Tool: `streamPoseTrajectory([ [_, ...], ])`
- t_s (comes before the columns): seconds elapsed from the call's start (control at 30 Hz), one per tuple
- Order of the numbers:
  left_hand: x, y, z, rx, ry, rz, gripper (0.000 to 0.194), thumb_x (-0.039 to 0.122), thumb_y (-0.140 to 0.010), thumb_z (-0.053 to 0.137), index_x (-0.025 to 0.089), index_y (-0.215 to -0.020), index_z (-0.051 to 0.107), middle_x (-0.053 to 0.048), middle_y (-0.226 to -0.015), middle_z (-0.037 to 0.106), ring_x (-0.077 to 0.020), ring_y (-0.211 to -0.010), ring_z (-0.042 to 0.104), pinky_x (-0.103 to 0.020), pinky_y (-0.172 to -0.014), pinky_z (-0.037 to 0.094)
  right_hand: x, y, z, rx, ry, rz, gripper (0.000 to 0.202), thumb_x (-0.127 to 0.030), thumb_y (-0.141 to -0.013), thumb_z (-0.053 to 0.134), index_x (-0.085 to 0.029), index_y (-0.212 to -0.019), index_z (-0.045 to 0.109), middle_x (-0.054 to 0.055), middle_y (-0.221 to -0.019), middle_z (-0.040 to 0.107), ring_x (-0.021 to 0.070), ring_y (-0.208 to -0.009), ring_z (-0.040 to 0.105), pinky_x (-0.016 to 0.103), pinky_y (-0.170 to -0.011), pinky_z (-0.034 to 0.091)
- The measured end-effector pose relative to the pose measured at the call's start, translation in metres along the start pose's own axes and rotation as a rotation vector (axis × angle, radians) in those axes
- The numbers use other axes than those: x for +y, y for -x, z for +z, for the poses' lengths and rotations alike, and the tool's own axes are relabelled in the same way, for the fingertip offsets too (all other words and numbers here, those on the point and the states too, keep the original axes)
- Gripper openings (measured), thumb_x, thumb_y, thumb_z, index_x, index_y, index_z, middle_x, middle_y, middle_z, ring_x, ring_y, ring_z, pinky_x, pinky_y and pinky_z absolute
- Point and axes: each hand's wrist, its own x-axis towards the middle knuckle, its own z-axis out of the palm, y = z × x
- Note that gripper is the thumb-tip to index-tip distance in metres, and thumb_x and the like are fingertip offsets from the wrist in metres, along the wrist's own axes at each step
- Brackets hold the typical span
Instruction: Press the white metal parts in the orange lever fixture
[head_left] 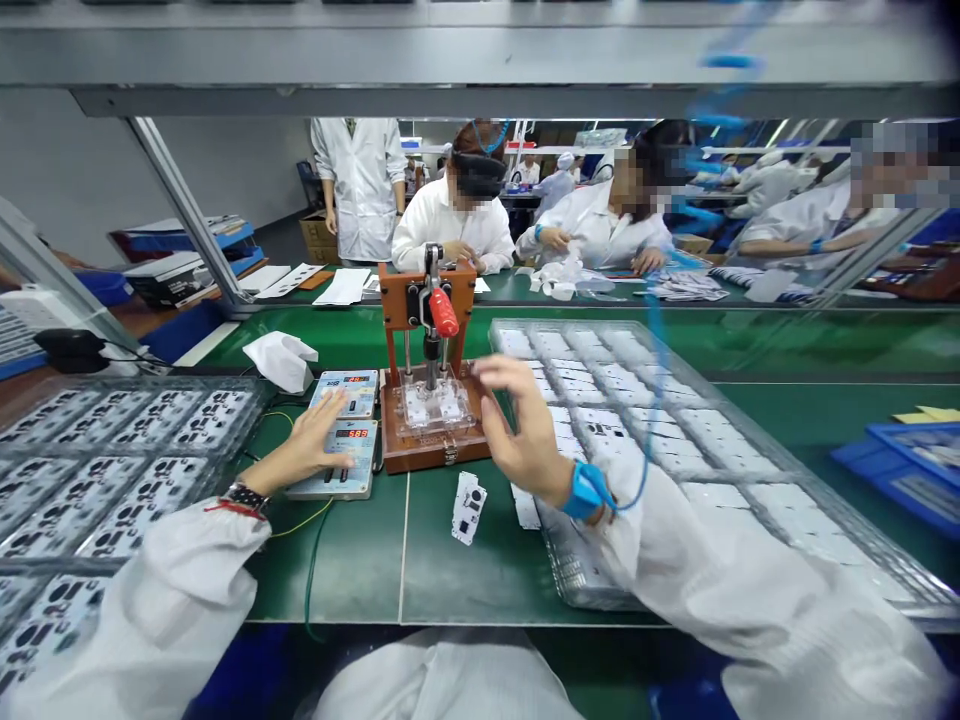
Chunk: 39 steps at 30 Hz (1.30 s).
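Observation:
My left hand (319,438) lies with its fingers stretched over the lower of two small meters with red digits (360,462); the upper meter (364,382) sits just beyond. Close to the right side of an orange-brown toggle-clamp test fixture (435,450), my right hand (525,430) is raised with fingers apart and nothing visible in it. A red handle (443,312) tops the fixture, and a clear plastic nest (431,402) is at its base. One white circuit board (468,508) with black parts rests on the green bench in front of the fixture.
Clear trays of boards flank me: the left tray (172,450) and the right tray (675,440). A blue coiled cord (654,350) runs from my right wrist strap. A crumpled white tissue (281,360) lies behind the meters. Several co-workers (454,225) sit across the bench.

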Motion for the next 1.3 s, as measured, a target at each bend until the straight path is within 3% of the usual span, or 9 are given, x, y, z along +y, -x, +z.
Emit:
streamPoseTrajectory([
  [0.17, -0.015, -0.001, -0.013, -0.183, 0.028, -0.087, 0.114, 0.076, -0.062, 0.058, 0.019, -0.15, 0.013, -0.014, -0.156, 0.007, -0.0366, -0.141, 0.0, -0.054, -0.111, 0.01, 0.005, 0.067, -0.012, -0.699, 0.09, 0.323, 0.017, -0.016, -0.089, 0.045, -0.019, -0.102, 0.056, 0.007, -0.099, 0.061, 0.0201, -0.095, 0.059, 0.039, -0.085, 0.051],
  [0.23, -0.017, -0.001, -0.015, -0.243, 0.028, -0.1, 0.117, 0.074, -0.06, 0.061, 0.017, -0.15, 0.013, -0.015, -0.155, 0.007, -0.0379, -0.141, 0.0, -0.055, -0.11, 0.01, 0.002, 0.078, -0.014, -0.805, 0.173, 0.413, 0.023, -0.025, -0.087, 0.054, -0.017, -0.109, 0.055, 0.01, -0.106, 0.059, 0.0233, -0.101, 0.056, 0.042, -0.088, 0.049],
  [0.37, -0.017, 0.001, -0.015, -0.248, 0.039, -0.073, 0.113, 0.07, -0.061, 0.065, 0.021, -0.149, 0.015, -0.016, -0.155, 0.011, -0.0393, -0.14, 0.004, -0.056, -0.109, 0.013, -0.01, 0.087, -0.005, -0.912, 0.275, 0.488, 0.072, -0.041, -0.069, 0.075, -0.011, -0.127, 0.046, 0.017, -0.12, 0.049, 0.0317, -0.112, 0.048, 0.048, -0.093, 0.046],
  [0.5, -0.013, 0.0, -0.017, -0.255, 0.029, -0.079, 0.113, 0.068, -0.059, 0.067, 0.022, -0.149, 0.016, -0.015, -0.155, 0.011, -0.04, -0.14, 0.002, -0.058, -0.109, 0.011, -0.011, 0.089, 0.007, -0.963, 0.279, 0.481, 0.089, -0.041, -0.065, 0.078, -0.01, -0.137, 0.036, 0.022, -0.131, 0.04, 0.0365, -0.121, 0.04, 0.054, -0.099, 0.041],
  [0.73, -0.01, -0.004, -0.019, -0.31, -0.009, -0.079, 0.113, 0.067, -0.059, 0.067, 0.025, -0.149, 0.014, -0.012, -0.155, 0.01, -0.0398, -0.14, -0.001, -0.057, -0.109, 0.011, 0.004, 0.083, 0.004, -1.007, 0.186, 0.502, 0.061, -0.034, -0.079, 0.066, -0.016, -0.134, 0.043, 0.015, -0.123, 0.046, 0.0301, -0.113, 0.045, 0.05, -0.096, 0.043],
  [0.9, -0.002, -0.003, -0.021, -0.301, -0.075, -0.107, 0.113, 0.063, -0.06, 0.069, 0.021, -0.149, 0.015, -0.013, -0.155, 0.009, -0.0372, -0.141, 0.0, -0.055, -0.11, 0.009, 0.01, 0.083, 0.005, -1.015, 0.144, 0.583, 0.063, -0.025, -0.076, 0.07, -0.017, -0.133, 0.044, 0.01, -0.112, 0.049, 0.0256, -0.105, 0.048, 0.044, -0.092, 0.046],
  [1.0, 0.018, 0.006, -0.025, -0.194, -0.195, -0.153, 0.109, 0.053, -0.059, 0.075, 0.02, -0.148, 0.021, -0.015, -0.154, 0.017, -0.0384, -0.141, 0.008, -0.058, -0.108, 0.012, 0.014, 0.084, 0.007, -0.974, 0.061, 0.655, 0.062, -0.021, -0.072, 0.073, -0.015, -0.128, 0.048, 0.009, -0.109, 0.049, 0.0216, -0.101, 0.052, 0.036, -0.09, 0.047],
  [1.13, 0.063, 0.032, -0.033, 0.029, -0.296, -0.174, 0.087, 0.039, -0.063, 0.079, 0.017, -0.138, 0.041, -0.019, -0.145, 0.037, -0.0412, -0.135, 0.027, -0.056, -0.104, 0.025, 0.017, 0.076, 0.0, -0.929, -0.056, 0.679, 0.032, -0.014, -0.075, 0.068, -0.017, -0.106, 0.06, 0.005, -0.1, 0.058, 0.0169, -0.09, 0.057, 0.031, -0.083, 0.048],
  [1.3, 0.117, 0.067, -0.04, -0.067, 0.06, 0.087, 0.056, 0.041, -0.075, 0.07, 0.026, -0.126, 0.053, -0.009, -0.125, 0.06, -0.0316, -0.113, 0.054, -0.042, -0.095, 0.041, 0.007, 0.064, -0.016, -0.795, -0.042, 0.577, 0.018, -0.011, -0.082, 0.055, -0.018, -0.099, 0.06, 0.005, -0.096, 0.062, 0.0163, -0.088, 0.058, 0.031, -0.079, 0.048],
])
